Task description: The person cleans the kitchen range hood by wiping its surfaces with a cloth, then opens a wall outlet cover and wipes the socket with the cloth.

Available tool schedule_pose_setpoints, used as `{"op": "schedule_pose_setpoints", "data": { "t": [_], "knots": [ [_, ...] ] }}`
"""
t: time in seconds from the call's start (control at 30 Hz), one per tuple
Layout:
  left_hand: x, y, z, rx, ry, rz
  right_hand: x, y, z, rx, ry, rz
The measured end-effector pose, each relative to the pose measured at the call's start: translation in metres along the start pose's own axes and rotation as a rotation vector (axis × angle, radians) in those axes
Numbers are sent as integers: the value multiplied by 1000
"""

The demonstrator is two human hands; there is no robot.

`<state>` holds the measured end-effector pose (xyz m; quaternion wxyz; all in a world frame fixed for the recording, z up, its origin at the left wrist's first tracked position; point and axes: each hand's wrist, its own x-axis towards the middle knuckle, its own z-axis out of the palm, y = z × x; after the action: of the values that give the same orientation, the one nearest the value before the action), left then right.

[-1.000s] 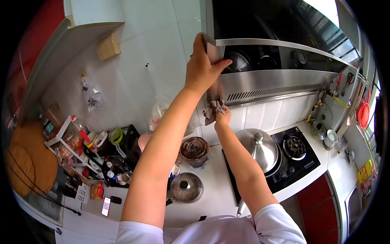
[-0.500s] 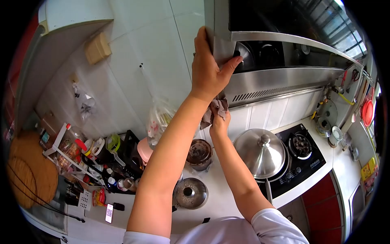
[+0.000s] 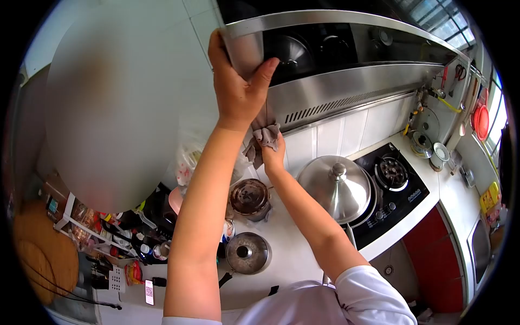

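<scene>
My left hand is closed around the left edge of the metal range hood, its thumb on the front and its fingers behind the edge. Below it, my right hand grips a crumpled grey-brown cloth against the hood's lower left corner. Under the hood, a large pan with a domed steel lid stands on the black gas stove. A dark round pot and a small lidded saucepan sit on the white counter beneath my arms.
At the left are a rack of bottles and packets, a round wooden board and a phone. A glass-lidded pot and a red strainer are at the right. A blurred patch covers the upper left.
The view has shifted right, so the hood and both hands appear further left. The cloth and my right hand remain at the hood's lower corner. A blurred patch now covers the upper left.
</scene>
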<state>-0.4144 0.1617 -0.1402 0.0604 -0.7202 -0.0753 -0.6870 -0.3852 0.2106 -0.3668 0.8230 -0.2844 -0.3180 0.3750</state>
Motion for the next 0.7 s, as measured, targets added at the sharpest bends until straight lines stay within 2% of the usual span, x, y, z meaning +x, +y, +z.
{"op": "schedule_pose_setpoints", "data": {
  "t": [0.07,0.1,0.13,0.17,0.2,0.23,0.27,0.3,0.33,0.43,0.5,0.57,0.6,0.7],
  "knots": [
    [0,5,0,-23,-16,-23,20,24,-25,-57,73,33],
    [-1,5,0,-15,-20,-38,41,42,-43,125,243,143],
    [0,5,-1,-4,-23,-49,70,74,-80,-124,318,23],
    [0,5,-2,4,-21,-46,87,73,-92,-81,497,-63],
    [0,5,-2,8,-25,-65,65,-3,-76,128,497,48],
    [-1,5,-2,13,-29,-85,91,18,-99,-81,550,-111],
    [-2,6,-1,-9,-16,-95,109,26,-108,-186,637,-19],
    [-2,7,-2,-5,-14,-95,106,8,-99,-291,727,74],
    [-1,8,-2,27,-18,-72,97,-8,-93,-3,510,159],
    [-2,3,-3,77,-16,-31,83,46,-76,-545,239,-88],
    [-2,3,-2,91,-14,-15,38,61,-39,-582,206,-200],
    [-3,5,-1,35,-10,-37,8,54,-17,-624,104,-138],
    [-4,7,-2,44,-31,-71,1,50,-11,-619,104,-74],
    [-3,11,-2,-30,-36,-144,17,45,-26,-641,180,-82]
  ]
}}
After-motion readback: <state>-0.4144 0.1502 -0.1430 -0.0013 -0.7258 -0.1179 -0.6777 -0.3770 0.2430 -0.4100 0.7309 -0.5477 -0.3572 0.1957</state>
